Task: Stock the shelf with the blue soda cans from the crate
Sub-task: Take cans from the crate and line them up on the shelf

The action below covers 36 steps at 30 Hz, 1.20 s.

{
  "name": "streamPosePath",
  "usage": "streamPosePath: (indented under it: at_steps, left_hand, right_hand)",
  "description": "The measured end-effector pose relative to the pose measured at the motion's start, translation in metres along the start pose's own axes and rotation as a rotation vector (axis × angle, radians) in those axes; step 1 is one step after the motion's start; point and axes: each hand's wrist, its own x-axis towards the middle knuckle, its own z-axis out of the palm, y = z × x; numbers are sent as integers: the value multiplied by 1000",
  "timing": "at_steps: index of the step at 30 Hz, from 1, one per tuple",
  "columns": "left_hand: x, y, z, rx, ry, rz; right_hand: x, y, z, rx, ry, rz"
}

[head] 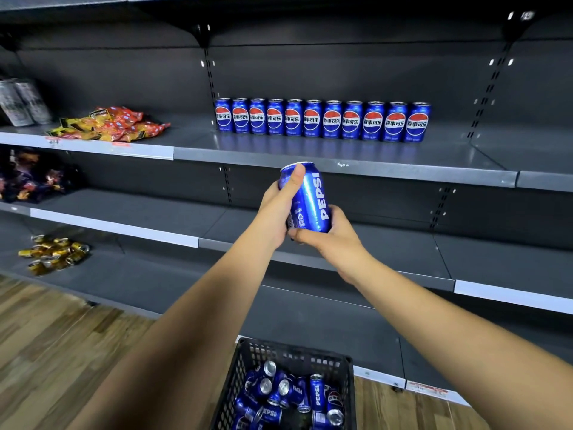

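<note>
You hold one blue soda can (307, 198) upright between both hands, out in front of the shelf (310, 150) and just below its front edge. Your left hand (279, 209) wraps the can's left side, thumb laid up along it toward the top rim; your right hand (328, 237) cups the bottom, its fingers curled round the base, so both hands are gripping the can. On the shelf, far back against the rear panel, a row of blue cans (322, 121) stands upright side by side, logos facing you. Near you, low in the scene, the black crate (245, 361) sits on the wooden floor (62, 342) with more blue cans (288, 395) heaped inside, lying at mixed angles. To the far left, snack packets (108, 124) lie on the same shelf level, and gold cans (54, 252) lie on a lower shelf.
</note>
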Motion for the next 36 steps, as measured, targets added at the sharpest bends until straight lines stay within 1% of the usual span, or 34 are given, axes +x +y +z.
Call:
streamPosePath:
  at_steps: [2, 4, 6, 8, 10, 12, 14, 16, 18, 20, 22, 24, 28, 30, 33, 36]
  left_hand:
    - [0, -3, 4, 43, 54, 22]
    - [1, -6, 7, 19, 83, 66]
    - [0, -7, 9, 1, 90, 96]
    - [0, -6, 11, -6, 103, 99]
    - [-1, -6, 11, -12, 116, 90]
    - [-3, -3, 12, -44, 82, 73]
    - [-5, -1, 10, -92, -14, 37]
    - [-6, 2, 9, -115, -97, 2]
    - [-7, 2, 9, -94, -135, -18]
    - [-10, 0, 12, -62, -139, -29]
    - [-13, -2, 19, -39, -107, -18]
    - [-14, -4, 26, -20, -56, 26]
    - [-17, -15, 43, 27, 27, 131]
    - [-20, -20, 52, -11, 54, 141]
    - [-23, -17, 57, -73, 76, 137]
    - [-17, -11, 51, -84, 66, 129]
  right_hand:
    - [-1, 0, 0, -148, 83, -83]
    - [-1, 0, -1, -249, 133, -147]
    - [-2, 0, -4, -307, 127, -176]
    - [-5, -1, -8, -317, 97, -166]
    - [-8, -5, -12, -246, 30, -124]
    - [-10, -9, -17, -89, -74, -76]
    - [-9, -9, -23, 112, -160, -26]
    - [-8, -7, -28, 252, -223, 36]
    - [-10, -5, -30, 319, -291, 99]
    - [-13, -5, -32, 326, -309, 117]
    - [-16, -6, -34, 274, -249, 77]
    - [-19, -5, -37, 169, -143, 7]
    - [-24, 0, -45, -131, 89, -94]
    - [-23, 1, -45, -264, 185, -159]
    - [-23, 1, -43, -348, 238, -251]
    - [-18, -1, -41, -376, 198, -226]
